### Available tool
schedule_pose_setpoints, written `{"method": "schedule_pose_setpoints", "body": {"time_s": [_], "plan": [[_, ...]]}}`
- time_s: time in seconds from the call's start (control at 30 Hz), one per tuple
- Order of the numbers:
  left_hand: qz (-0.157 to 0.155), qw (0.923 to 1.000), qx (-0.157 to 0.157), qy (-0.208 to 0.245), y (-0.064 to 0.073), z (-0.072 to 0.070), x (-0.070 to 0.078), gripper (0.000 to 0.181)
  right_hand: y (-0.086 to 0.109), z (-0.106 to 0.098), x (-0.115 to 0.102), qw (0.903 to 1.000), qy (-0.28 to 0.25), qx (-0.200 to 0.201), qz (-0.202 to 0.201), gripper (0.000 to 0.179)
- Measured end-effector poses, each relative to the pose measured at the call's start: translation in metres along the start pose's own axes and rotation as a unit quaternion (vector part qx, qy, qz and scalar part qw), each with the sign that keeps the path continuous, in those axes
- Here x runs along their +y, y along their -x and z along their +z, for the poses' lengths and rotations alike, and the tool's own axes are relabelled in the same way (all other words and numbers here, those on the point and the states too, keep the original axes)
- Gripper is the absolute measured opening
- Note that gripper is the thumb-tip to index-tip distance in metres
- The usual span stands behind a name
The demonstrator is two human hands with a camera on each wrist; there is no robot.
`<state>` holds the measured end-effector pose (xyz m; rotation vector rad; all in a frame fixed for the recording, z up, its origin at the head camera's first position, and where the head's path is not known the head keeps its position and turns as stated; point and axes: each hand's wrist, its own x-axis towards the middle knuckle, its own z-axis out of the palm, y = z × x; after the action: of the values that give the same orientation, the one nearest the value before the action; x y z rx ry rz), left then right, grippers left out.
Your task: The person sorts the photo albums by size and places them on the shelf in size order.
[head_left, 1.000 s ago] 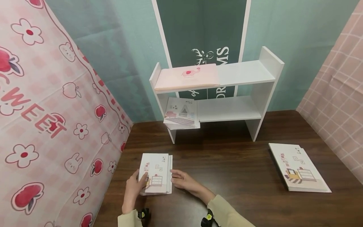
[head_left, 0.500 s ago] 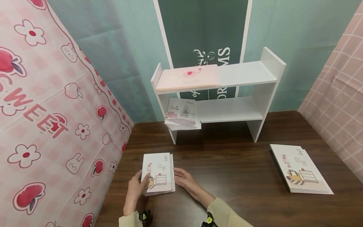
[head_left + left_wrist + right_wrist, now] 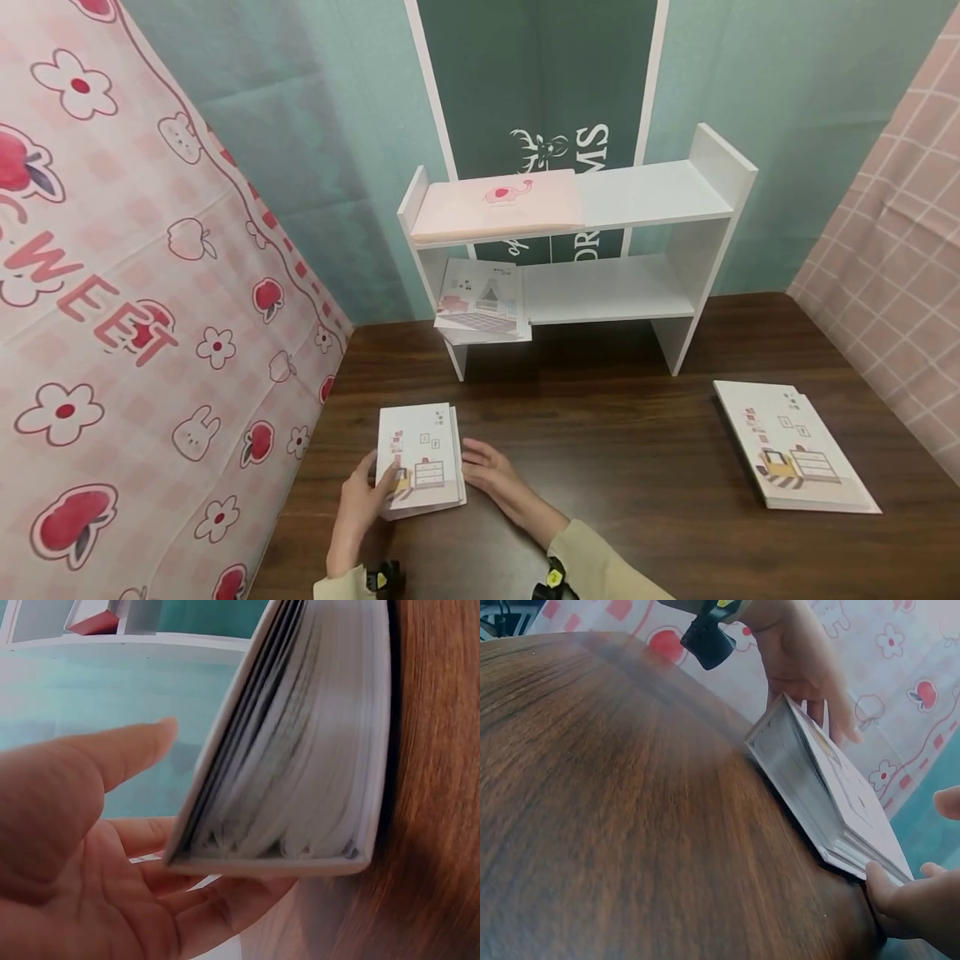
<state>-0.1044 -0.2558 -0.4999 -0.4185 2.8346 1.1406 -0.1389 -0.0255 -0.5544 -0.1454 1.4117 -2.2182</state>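
A thick white hardcover book [image 3: 416,454], its cover printed with a drawer chest and a yellow seat, lies on the table at the front left. Its pages [image 3: 300,750] fan apart and its front cover slants in the left wrist view. My left hand [image 3: 360,507] is at the spine, fingers against it, the thumb extended over the cover and a little apart from it. Across the book, my right hand [image 3: 495,479] has its fingertips right at the page edge, fingers nearly straight; its thumb is raised off the book in the right wrist view.
Behind the book stands a white two-tier shelf [image 3: 611,292]. A pink elephant-print book [image 3: 498,204] lies on its top tier, and white books [image 3: 483,300] overhang the lower one. Another white book [image 3: 795,446] lies at the table's right. A patterned pink cloth [image 3: 187,333] borders the left.
The book has shifted slightly right, and its layers at the right edge show less offset. Both hands have moved a little with it; my right fingers have straightened slightly.
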Motion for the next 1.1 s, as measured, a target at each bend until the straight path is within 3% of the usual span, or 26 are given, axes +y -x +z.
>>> {"method": "schedule_pose_setpoints", "body": {"time_s": [0.4,1.1], "plan": [[0.019,0.9998,0.007,0.004,0.003,0.007,-0.005,0.072,0.002,-0.003,0.000,0.9993,0.036,0.007,-0.001,0.069],[0.021,0.9942,-0.028,0.102,0.008,0.010,-0.004,0.087,0.003,-0.002,-0.004,0.9982,0.049,0.031,-0.016,0.071]]}}
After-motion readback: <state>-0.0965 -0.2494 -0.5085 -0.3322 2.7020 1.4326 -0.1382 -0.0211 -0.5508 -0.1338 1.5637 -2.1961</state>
